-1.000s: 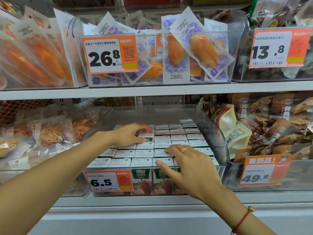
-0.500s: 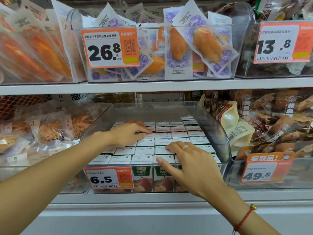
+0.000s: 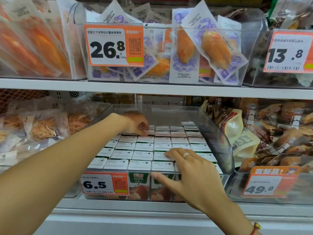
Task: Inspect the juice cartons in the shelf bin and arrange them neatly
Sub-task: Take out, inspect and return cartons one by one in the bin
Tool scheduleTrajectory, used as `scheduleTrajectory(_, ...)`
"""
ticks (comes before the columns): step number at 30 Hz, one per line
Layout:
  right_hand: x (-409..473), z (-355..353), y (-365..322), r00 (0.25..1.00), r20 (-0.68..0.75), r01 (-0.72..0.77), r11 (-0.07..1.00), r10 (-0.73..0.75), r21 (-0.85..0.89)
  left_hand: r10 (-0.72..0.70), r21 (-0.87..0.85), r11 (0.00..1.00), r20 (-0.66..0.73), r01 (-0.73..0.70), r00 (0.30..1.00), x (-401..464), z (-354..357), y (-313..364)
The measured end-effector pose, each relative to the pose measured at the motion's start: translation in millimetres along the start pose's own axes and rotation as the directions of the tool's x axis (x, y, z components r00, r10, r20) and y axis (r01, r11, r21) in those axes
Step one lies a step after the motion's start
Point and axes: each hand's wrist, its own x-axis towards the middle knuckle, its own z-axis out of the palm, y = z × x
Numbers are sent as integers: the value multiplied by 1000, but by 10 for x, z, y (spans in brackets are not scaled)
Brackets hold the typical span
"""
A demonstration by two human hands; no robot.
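snack pouches (image 3: 240, 133) beside bin (image 3: 218, 133) — price tag (image 3: 105, 184) masks cartons (image 3: 162, 141)

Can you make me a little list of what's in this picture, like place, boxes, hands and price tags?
place: shop shelf with clear bins
bin: clear shelf bin in the middle
boxes: juice cartons packed upright in rows, apples on the fronts
left hand: left hand reaches to the back rows, fingers curled onto a carton top
right hand: right hand rests on the front cartons, fingers spread, thumb on the bin's front
price tag: 6.5 tag
above: snack packets, 26.8 tag
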Motion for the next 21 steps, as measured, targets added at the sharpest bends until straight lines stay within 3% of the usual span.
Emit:
scheduleTrajectory(12, 23, -14, -4, 1000, -19, 24, 1000, -24, -16, -2, -145, 989, -21, -1, 1000, -177, 8, 7)
scheduleTrajectory(19, 33, -36, -1, 998, -19, 52, 997, -53, -58, 36, -170, 982, -241, -79, 970, -364, -26, -101)
scheduleTrajectory(21, 25, -59, -21, 999, 3, 45, 997, -45, -66, -10, -217, 974, -340, -68, 940, -482, -4, -115)
